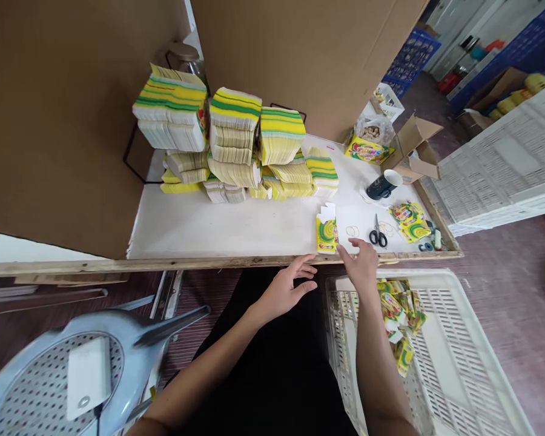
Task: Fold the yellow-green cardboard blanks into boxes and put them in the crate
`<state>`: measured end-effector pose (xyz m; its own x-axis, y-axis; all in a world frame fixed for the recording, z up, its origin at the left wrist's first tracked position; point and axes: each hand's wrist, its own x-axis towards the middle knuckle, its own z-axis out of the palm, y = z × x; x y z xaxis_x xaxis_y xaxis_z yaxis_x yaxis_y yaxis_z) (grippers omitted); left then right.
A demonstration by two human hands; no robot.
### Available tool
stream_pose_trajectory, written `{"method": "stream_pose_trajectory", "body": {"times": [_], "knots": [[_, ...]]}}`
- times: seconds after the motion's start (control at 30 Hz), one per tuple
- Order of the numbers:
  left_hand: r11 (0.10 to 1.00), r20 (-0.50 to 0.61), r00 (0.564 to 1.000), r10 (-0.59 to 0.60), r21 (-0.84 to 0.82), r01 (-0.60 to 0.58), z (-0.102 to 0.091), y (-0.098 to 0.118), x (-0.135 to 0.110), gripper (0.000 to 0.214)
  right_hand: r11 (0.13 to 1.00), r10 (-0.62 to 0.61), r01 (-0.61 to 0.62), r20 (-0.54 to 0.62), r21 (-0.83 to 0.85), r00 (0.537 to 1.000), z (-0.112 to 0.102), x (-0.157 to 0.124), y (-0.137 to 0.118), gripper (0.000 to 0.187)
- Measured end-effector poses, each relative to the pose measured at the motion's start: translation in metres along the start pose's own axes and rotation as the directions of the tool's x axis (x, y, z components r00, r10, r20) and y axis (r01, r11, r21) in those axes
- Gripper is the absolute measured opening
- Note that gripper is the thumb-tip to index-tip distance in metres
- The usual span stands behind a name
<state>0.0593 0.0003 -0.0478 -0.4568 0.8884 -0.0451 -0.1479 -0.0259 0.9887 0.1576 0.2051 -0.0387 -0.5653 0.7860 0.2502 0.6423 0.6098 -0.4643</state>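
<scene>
A small yellow and green crayon box (327, 233) with white flaps up at its far end lies near the table's front edge. My right hand (360, 263) is just right of it, fingers apart; whether a fingertip touches the box I cannot tell. Below the table edge, left of the box, my left hand (295, 284) hangs with fingers spread and nothing in it. Behind the box, stacks of flat folded cartons (281, 136) stand in two tiers on the white table (254, 233).
Scissors (378, 235), rubber bands (352, 231), a dark mug (384, 184) and yellow packets (409, 221) lie to the right. A white crate (454, 339) with several small boxes (402, 315) sits below right. A blue plastic chair (136, 357) holding a white power bank (88, 375) stands at left.
</scene>
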Motion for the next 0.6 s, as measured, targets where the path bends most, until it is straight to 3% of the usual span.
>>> {"method": "stream_pose_trajectory", "body": {"times": [0.13,0.27,0.4,0.5,0.57,0.6], "knots": [[1.0,-0.105,0.994,-0.016,0.014,0.018,-0.015,-0.002,-0.006,0.057,0.972,0.155,-0.131,0.111,-0.196,0.982,0.046,0.017,-0.019,0.054],[0.999,-0.153,0.988,-0.035,0.004,0.036,-0.023,-0.007,-0.005,0.055,0.961,0.198,-0.165,0.138,-0.221,0.97,0.055,0.019,-0.022,0.047],[1.0,-0.127,0.992,-0.024,0.001,0.025,-0.018,-0.008,0.0,0.053,0.966,0.237,-0.238,0.023,0.101,0.971,0.05,0.018,-0.02,0.039],[0.999,-0.145,0.989,-0.029,-0.036,0.024,-0.018,-0.007,0.003,0.054,0.934,0.243,-0.235,0.005,0.27,0.97,0.04,0.009,-0.02,0.032],[0.993,-0.172,0.984,-0.047,-0.112,0.028,-0.02,-0.007,0.005,0.056,0.867,0.234,-0.224,0.034,0.445,0.972,0.032,-0.005,-0.024,0.035],[0.986,-0.176,0.983,-0.053,-0.166,0.023,-0.021,-0.007,0.006,0.057,0.792,0.227,-0.224,0.067,0.568,0.972,0.028,-0.014,-0.028,0.037]]}}
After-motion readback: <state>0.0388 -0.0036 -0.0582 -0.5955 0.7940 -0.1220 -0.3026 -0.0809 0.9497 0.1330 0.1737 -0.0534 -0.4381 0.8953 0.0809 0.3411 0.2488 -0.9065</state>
